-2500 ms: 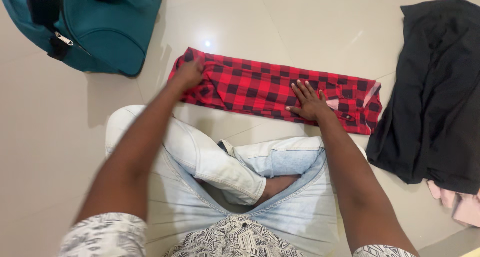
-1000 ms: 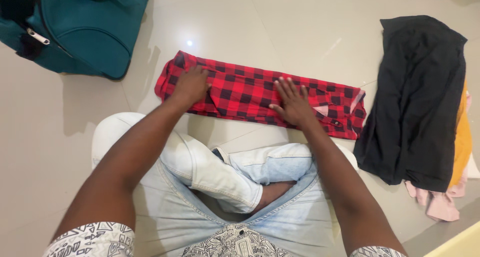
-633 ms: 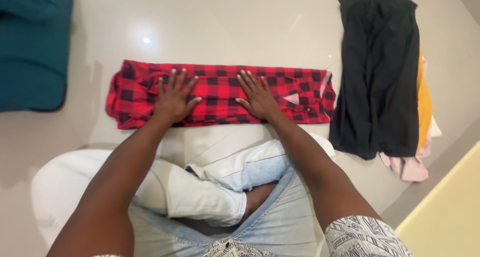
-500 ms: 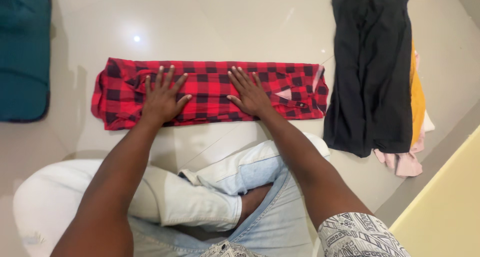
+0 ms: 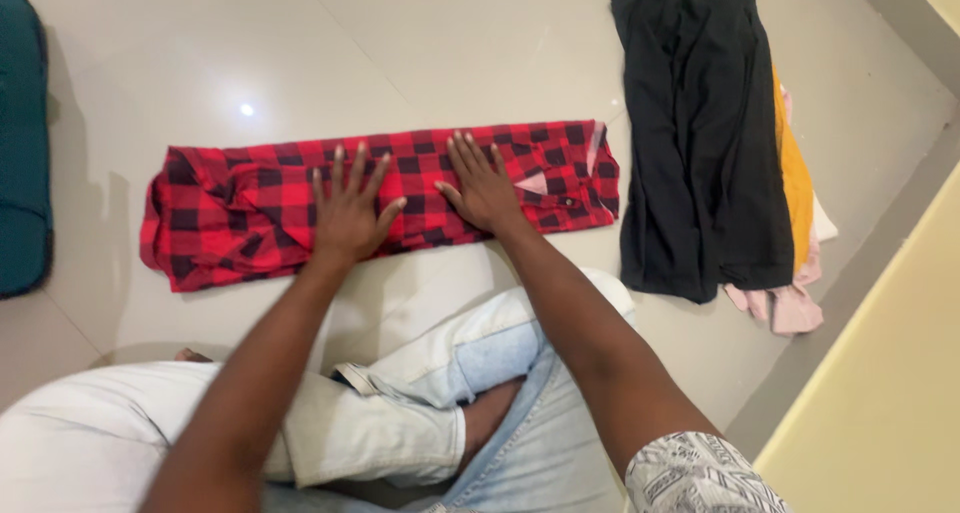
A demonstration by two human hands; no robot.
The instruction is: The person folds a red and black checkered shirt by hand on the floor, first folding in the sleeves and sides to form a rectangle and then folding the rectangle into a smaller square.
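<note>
Your left hand (image 5: pixel 347 213) and right hand (image 5: pixel 484 185) lie flat, fingers spread, gripping nothing. Both press the middle of the folded red checked shirt (image 5: pixel 230 208) on the tiled floor (image 5: pixel 400 43).

I see no boxes, signs or screens here. One small pale tag (image 5: pixel 597 150) sits on my red checked shirt's (image 5: pixel 240 208) right end.

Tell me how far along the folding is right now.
Looks done: the red checked shirt lies on the floor as a long narrow strip. In hand: the left hand and right hand press flat on its middle. Left: the strip is not yet folded shorter, and the black garment lies atop an orange and pink pile.
</note>
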